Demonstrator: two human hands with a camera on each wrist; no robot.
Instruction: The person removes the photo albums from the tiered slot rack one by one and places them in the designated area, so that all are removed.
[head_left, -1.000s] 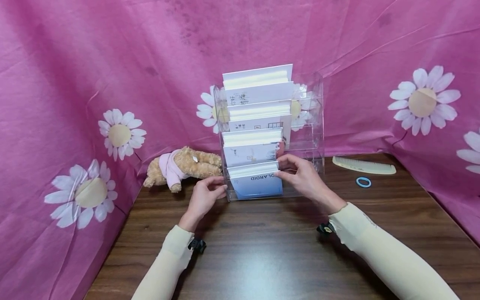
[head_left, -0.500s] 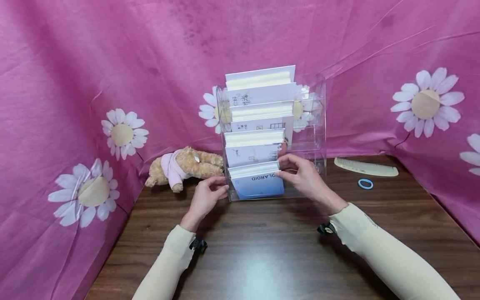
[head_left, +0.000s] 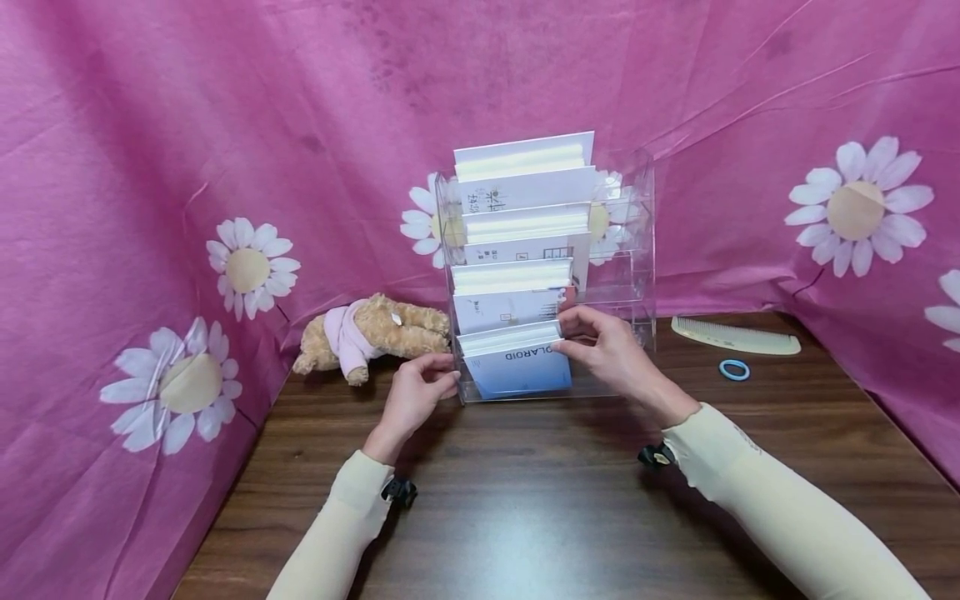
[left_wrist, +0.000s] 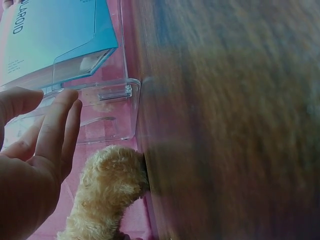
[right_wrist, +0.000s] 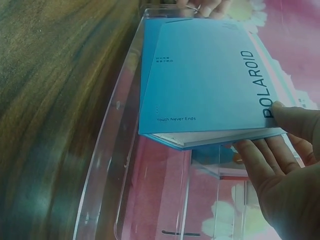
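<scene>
A clear acrylic display rack (head_left: 643,275) stands on the table, with white-covered books (head_left: 525,190) in its upper tiers. In the bottom tier sits a blue photo album (head_left: 517,371) lettered POLAROID, its cover facing me. My right hand (head_left: 611,354) pinches the album's right edge, thumb on the front cover (right_wrist: 210,75) and fingers behind. At the rack's lower left corner, my left hand (head_left: 415,396) holds the side panel between thumb and fingers. In the left wrist view those fingers (left_wrist: 55,120) lie along the clear side, below the album.
A teddy bear (head_left: 386,327) in a pink top lies left of the rack. To the right are a pale comb (head_left: 735,335) and a blue ring (head_left: 733,370). Pink flowered cloth (head_left: 337,125) hangs behind the wooden table (head_left: 510,500).
The head view has shifted slightly, so everything appears a little further right. Both hands, the album and the rack stay the same relative to each other.
</scene>
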